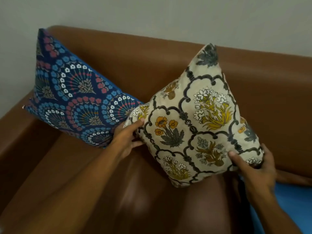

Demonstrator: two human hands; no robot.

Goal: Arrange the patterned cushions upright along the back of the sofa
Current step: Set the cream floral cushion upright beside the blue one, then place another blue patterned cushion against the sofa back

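At left of the frame the blue cushion is leaning against the brown sofa, while our left hand and right hand are gripping the cream floral cushion at centre right, tilted on its corner.

Cream floral cushion gripped by left hand and right hand, blue cushion propped on brown sofa

Left hand, right hand; both outstretched, gripping
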